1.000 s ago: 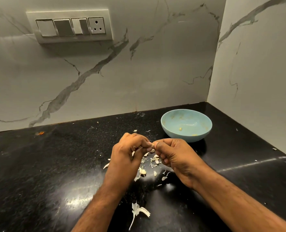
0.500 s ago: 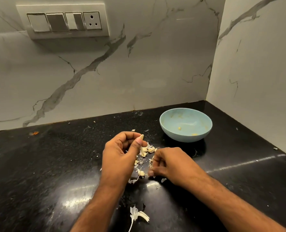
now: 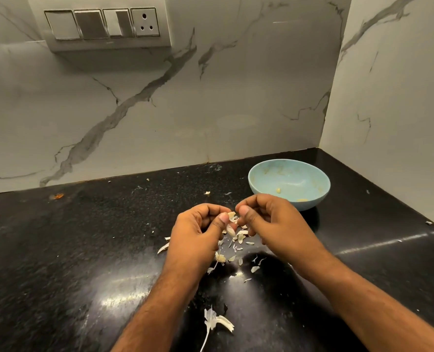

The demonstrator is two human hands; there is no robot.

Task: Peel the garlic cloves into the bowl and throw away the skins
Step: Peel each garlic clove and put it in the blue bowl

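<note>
Your two hands meet just above the black tabletop (image 3: 58,250), in front of the one light blue bowl (image 3: 261,184). Your left hand (image 3: 198,235) has its fingers curled and its thumb pressed against one garlic clove (image 3: 232,215), so that grip is closed on the clove. Your right hand (image 3: 269,224) is curled too, with thumb and forefinger pinched together at the clove's other side, touching it or its loose skin; which of the two you cannot tell. The clove sits between your two thumbs, raised off the tabletop, near the bowl but not over it. The bowl stands upright toward the back right corner, just behind your right hand, and two small pale pieces (image 3: 278,190) lie inside it. Below your hands lies a scatter of skins (image 3: 241,240), more than ten flakes, too small and overlapping to count exactly, with at least one plumper piece (image 3: 220,257) among them beside your left wrist. One larger stalk piece with a thin tail (image 3: 214,322) lies apart between your forearms. On the marbled wall hangs one switch plate (image 3: 101,24) with three switches and one socket.
</note>
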